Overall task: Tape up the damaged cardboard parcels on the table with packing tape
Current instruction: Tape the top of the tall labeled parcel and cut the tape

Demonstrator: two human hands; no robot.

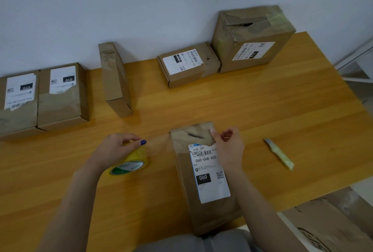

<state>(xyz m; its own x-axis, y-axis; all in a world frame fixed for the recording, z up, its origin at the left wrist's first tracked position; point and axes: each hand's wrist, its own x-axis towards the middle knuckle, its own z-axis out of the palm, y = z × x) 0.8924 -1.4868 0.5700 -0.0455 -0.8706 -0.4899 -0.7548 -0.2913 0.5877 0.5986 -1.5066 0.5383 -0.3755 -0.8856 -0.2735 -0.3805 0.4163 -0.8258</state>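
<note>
Gripping the yellow tape roll (129,162) from above, the left hand (116,148) has its fingers curled around the roll, which stands tilted on the wooden table (282,110). A clear strip of tape (159,140) stretches from the roll to the right, toward the far end of the nearest parcel (203,175). The right hand (228,146) rests on that far end, fingers bent and thumb pressed on the cardboard beside a dark tear (194,135); whether it pinches the tape end I cannot tell. This parcel lies lengthwise in front of the person, with a white shipping label (210,173) on its top face. To the right of it, apart from the hand, a utility knife (279,153) with a pale yellow handle lies on the table. Farther away, along the white wall (141,9), more parcels stand in a row: two flat boxes (42,96) touching each other at the left, a narrow box (115,78) standing on its edge, a small box (187,65) with a label, and a big box (252,37) with a torn top just beside it.
</note>
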